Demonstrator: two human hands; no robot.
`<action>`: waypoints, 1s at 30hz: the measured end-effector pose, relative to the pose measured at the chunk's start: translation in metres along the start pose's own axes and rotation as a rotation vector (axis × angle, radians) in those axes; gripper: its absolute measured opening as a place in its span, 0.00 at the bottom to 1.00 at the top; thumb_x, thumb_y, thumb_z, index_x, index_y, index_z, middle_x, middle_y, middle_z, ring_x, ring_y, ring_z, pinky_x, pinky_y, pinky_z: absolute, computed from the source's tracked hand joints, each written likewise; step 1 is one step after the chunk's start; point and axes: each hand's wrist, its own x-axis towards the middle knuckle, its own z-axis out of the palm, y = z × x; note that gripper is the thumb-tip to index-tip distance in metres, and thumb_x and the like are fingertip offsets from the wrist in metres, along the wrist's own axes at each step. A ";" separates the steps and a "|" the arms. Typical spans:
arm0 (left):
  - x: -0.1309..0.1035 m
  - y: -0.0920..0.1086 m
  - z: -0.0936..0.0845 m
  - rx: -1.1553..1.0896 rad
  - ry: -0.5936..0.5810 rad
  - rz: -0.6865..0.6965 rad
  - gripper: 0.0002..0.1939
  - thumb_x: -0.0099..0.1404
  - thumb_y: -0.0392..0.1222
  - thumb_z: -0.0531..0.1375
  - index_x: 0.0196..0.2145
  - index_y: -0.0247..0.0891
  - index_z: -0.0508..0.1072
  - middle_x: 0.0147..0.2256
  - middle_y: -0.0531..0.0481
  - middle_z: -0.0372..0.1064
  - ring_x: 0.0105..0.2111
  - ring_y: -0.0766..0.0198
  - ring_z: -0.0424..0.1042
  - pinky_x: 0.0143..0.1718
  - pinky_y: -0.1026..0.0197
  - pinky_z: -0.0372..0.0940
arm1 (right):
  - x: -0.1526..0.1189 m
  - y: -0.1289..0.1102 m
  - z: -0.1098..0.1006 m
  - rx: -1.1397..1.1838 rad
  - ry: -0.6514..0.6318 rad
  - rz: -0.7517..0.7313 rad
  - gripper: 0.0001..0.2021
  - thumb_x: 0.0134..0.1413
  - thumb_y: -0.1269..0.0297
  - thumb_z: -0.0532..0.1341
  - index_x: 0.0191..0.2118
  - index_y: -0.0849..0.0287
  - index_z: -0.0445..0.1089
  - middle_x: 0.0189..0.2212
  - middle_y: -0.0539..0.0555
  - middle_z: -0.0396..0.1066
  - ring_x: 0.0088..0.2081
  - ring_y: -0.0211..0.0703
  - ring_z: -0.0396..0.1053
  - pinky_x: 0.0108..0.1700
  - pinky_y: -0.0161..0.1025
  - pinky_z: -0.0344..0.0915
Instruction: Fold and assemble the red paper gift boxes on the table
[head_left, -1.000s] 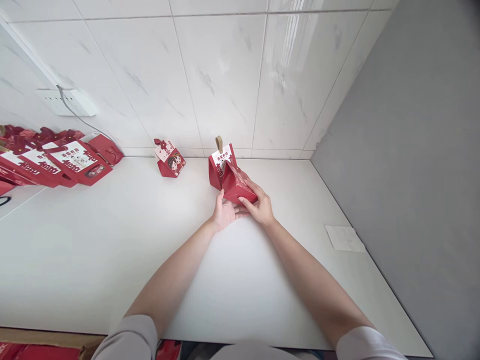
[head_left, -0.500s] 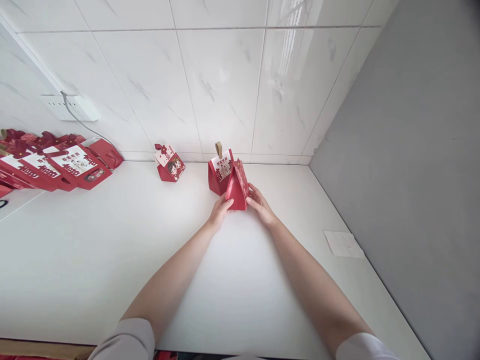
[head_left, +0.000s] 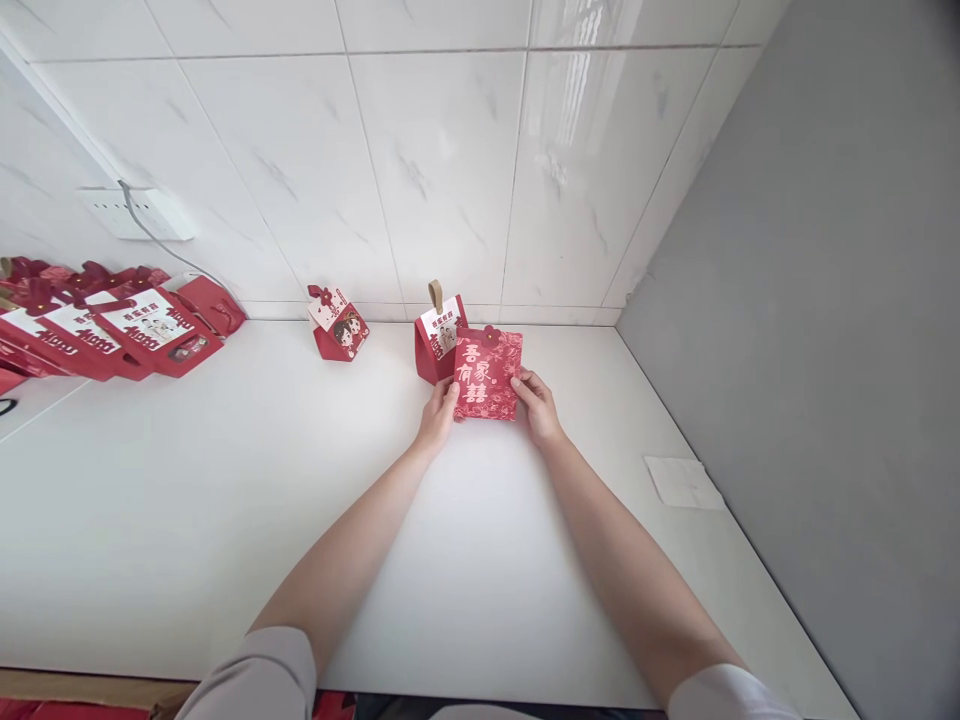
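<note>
Between my hands is a red gift box (head_left: 487, 378) with pale characters and a floral pattern on its front and a dark red flower at its top edge. My left hand (head_left: 439, 412) grips its left side, thumb in front. On the opposite side, my right hand (head_left: 537, 402) holds the edge with the thumb on the front face. Just behind and to the left stands a red and white gift box (head_left: 436, 340) with a tan ribbon loop, partly covered by the held box.
A smaller red box with a cartoon print (head_left: 339, 325) stands by the tiled wall (head_left: 442, 170). Several red boxes (head_left: 154, 330) lean in a row at the far left, under a socket (head_left: 135, 213) with a grey cable. A white flat piece (head_left: 684, 482) lies near the grey panel (head_left: 810, 300).
The held box has turned from its plain triangular side to its printed front, which now faces me. My right hand has shifted slightly right with it; both hands keep their grip.
</note>
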 end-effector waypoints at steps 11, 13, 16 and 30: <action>0.008 -0.001 -0.008 -0.060 -0.092 -0.075 0.28 0.63 0.64 0.56 0.50 0.40 0.65 0.52 0.42 0.67 0.46 0.54 0.72 0.34 0.57 0.72 | -0.002 -0.006 -0.004 0.160 -0.071 0.160 0.18 0.52 0.43 0.64 0.38 0.52 0.67 0.41 0.53 0.75 0.42 0.50 0.74 0.48 0.50 0.71; 0.004 0.002 -0.007 -0.057 -0.097 -0.069 0.27 0.63 0.64 0.56 0.50 0.41 0.65 0.51 0.43 0.68 0.46 0.53 0.71 0.37 0.54 0.72 | -0.003 -0.006 -0.005 0.175 -0.061 0.160 0.20 0.51 0.44 0.65 0.43 0.51 0.66 0.45 0.53 0.75 0.45 0.51 0.74 0.49 0.51 0.71; -0.006 0.007 -0.004 0.115 -0.001 0.039 0.23 0.65 0.61 0.55 0.49 0.43 0.68 0.48 0.45 0.71 0.48 0.51 0.70 0.48 0.48 0.66 | -0.004 -0.008 -0.006 0.200 -0.066 0.149 0.24 0.51 0.45 0.64 0.49 0.49 0.62 0.49 0.54 0.74 0.47 0.52 0.74 0.51 0.53 0.70; -0.022 0.064 0.009 0.268 0.274 0.500 0.18 0.71 0.53 0.52 0.49 0.43 0.74 0.48 0.46 0.73 0.52 0.55 0.70 0.58 0.52 0.61 | -0.010 -0.021 0.002 0.146 -0.317 0.132 0.25 0.48 0.47 0.68 0.50 0.52 0.72 0.51 0.53 0.74 0.52 0.55 0.71 0.56 0.55 0.68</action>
